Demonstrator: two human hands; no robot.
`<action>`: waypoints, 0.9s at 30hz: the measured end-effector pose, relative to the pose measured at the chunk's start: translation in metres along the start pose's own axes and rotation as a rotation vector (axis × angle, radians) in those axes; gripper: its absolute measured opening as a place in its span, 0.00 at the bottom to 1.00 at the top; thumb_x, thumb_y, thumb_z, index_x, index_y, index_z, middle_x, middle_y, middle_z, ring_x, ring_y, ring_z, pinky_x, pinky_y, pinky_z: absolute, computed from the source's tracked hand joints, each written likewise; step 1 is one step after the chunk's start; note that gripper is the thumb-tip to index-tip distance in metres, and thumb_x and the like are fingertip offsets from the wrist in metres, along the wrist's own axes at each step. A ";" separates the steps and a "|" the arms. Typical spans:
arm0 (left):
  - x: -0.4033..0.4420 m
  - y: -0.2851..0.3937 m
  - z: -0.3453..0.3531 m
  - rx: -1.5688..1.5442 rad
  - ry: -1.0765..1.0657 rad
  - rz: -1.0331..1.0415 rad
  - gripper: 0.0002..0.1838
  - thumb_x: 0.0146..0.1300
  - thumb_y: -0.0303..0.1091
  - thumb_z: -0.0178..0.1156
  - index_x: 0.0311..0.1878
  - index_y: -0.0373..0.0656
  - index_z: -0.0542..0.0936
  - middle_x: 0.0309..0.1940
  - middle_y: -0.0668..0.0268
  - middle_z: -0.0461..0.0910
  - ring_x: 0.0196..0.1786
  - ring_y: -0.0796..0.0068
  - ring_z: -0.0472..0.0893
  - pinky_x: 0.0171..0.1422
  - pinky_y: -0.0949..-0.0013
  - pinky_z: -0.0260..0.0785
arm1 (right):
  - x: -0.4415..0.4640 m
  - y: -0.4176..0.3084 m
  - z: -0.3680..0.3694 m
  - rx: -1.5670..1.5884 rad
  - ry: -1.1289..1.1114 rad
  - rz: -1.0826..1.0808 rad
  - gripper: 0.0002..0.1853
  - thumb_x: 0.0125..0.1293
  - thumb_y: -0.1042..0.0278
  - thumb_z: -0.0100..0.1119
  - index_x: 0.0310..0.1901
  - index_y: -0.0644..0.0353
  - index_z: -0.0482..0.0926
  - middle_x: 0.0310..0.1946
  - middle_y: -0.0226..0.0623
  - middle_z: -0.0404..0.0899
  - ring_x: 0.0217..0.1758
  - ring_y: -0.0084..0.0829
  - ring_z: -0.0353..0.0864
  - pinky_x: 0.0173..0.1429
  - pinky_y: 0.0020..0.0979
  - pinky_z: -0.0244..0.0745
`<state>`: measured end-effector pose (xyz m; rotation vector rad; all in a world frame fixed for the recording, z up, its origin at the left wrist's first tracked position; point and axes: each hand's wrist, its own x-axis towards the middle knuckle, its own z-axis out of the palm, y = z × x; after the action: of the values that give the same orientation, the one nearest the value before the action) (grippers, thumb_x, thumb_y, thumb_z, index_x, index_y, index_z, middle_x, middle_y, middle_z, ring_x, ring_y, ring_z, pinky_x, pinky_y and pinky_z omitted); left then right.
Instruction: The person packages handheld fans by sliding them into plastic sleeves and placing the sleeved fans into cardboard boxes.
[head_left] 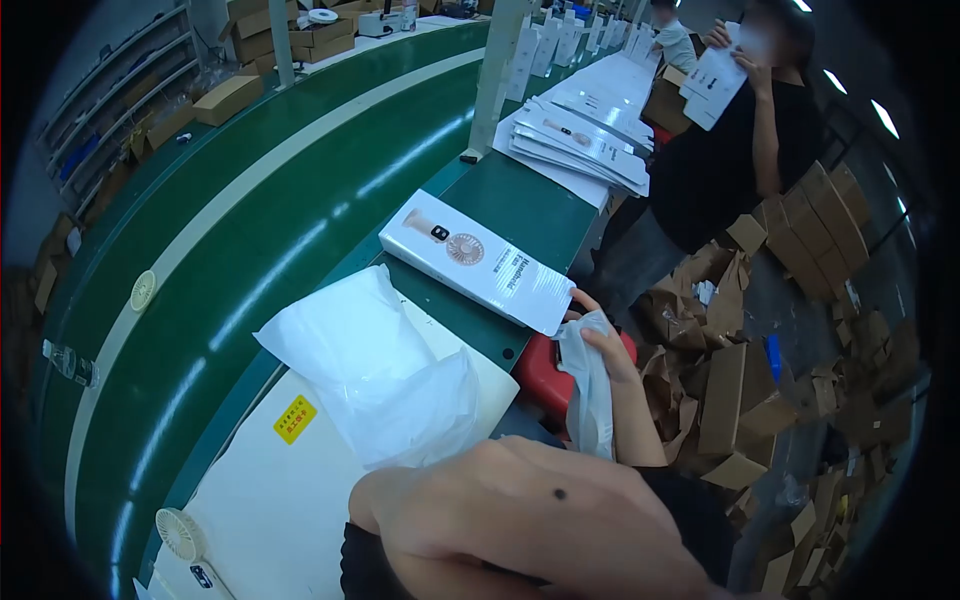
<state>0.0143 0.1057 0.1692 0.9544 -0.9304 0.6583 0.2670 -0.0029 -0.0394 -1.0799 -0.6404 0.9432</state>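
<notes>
My right hand (600,345) is closed on a thin, translucent plastic bag (588,400), which hangs down from the fingers. Its fingertips are close by the near end of a white handheld fan box (480,262); whether they touch it I cannot tell. The box lies on the green bench with its printed face up. My left forearm (530,510) crosses the bottom of the view very near the camera, and the left hand itself is out of sight. Left of the box, a stack of white plastic bags (360,345) lies on a cream surface.
A cream handheld fan (185,540) lies at lower left. Another round fan part (144,290) and a plastic bottle (70,364) are on the green conveyor (300,220). Flat printed boxes (580,140) are piled ahead. A co-worker (740,140) stands beyond, holding boxes. Cartons (740,400) crowd the right.
</notes>
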 end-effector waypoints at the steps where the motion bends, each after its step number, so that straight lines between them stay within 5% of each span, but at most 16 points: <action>1: -0.002 -0.002 0.001 -0.003 -0.012 -0.003 0.27 0.73 0.44 0.46 0.49 0.21 0.75 0.40 0.40 0.80 0.41 0.54 0.81 0.40 0.65 0.77 | 0.004 0.004 -0.003 -0.014 -0.025 -0.009 0.38 0.56 0.63 0.65 0.68 0.59 0.61 0.48 0.38 0.74 0.49 0.28 0.75 0.56 0.28 0.68; 9: -0.006 -0.018 -0.007 0.258 0.167 0.087 0.16 0.67 0.37 0.54 0.42 0.30 0.81 0.35 0.48 0.83 0.37 0.57 0.83 0.43 0.62 0.75 | 0.014 -0.004 0.009 -0.178 -0.044 -0.088 0.30 0.56 0.67 0.64 0.62 0.57 0.71 0.46 0.32 0.73 0.49 0.24 0.72 0.57 0.25 0.65; 12: -0.001 -0.008 -0.022 1.053 -0.063 -0.038 0.13 0.71 0.39 0.50 0.48 0.38 0.75 0.35 0.50 0.81 0.37 0.56 0.80 0.39 0.66 0.75 | 0.016 -0.011 0.015 -0.368 -0.089 -0.101 0.27 0.54 0.69 0.65 0.58 0.61 0.73 0.48 0.32 0.75 0.50 0.23 0.72 0.56 0.25 0.65; 13: -0.001 -0.012 -0.022 1.071 -0.054 -0.049 0.13 0.71 0.39 0.50 0.48 0.38 0.75 0.35 0.50 0.81 0.37 0.56 0.80 0.39 0.66 0.75 | 0.015 -0.014 0.017 -0.358 -0.107 -0.093 0.27 0.54 0.69 0.65 0.58 0.61 0.73 0.48 0.32 0.75 0.50 0.23 0.72 0.56 0.25 0.65; 20: 0.008 -0.062 0.005 0.394 -0.041 -0.068 0.16 0.72 0.42 0.49 0.50 0.38 0.74 0.35 0.50 0.81 0.39 0.52 0.81 0.44 0.56 0.76 | 0.006 -0.025 0.040 -0.248 0.078 -0.368 0.15 0.55 0.76 0.61 0.46 0.62 0.78 0.41 0.30 0.76 0.44 0.21 0.73 0.50 0.22 0.67; 22: 0.021 -0.083 0.011 0.265 -0.172 0.106 0.35 0.73 0.53 0.41 0.56 0.19 0.69 0.41 0.30 0.77 0.44 0.37 0.79 0.43 0.49 0.75 | 0.005 -0.023 0.041 -0.167 0.135 -0.412 0.14 0.55 0.77 0.60 0.46 0.62 0.78 0.41 0.30 0.76 0.44 0.20 0.73 0.50 0.22 0.67; 27: 0.019 -0.085 0.033 -0.109 -0.089 -0.173 0.39 0.72 0.57 0.39 0.55 0.19 0.70 0.43 0.27 0.75 0.46 0.30 0.77 0.45 0.43 0.74 | 0.002 -0.023 0.044 0.075 0.282 -0.497 0.13 0.56 0.78 0.58 0.44 0.62 0.76 0.40 0.30 0.76 0.42 0.19 0.72 0.48 0.21 0.67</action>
<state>0.0801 0.0398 0.1616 0.9607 -0.9407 0.4174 0.2386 0.0144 -0.0021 -0.9057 -0.5950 0.3740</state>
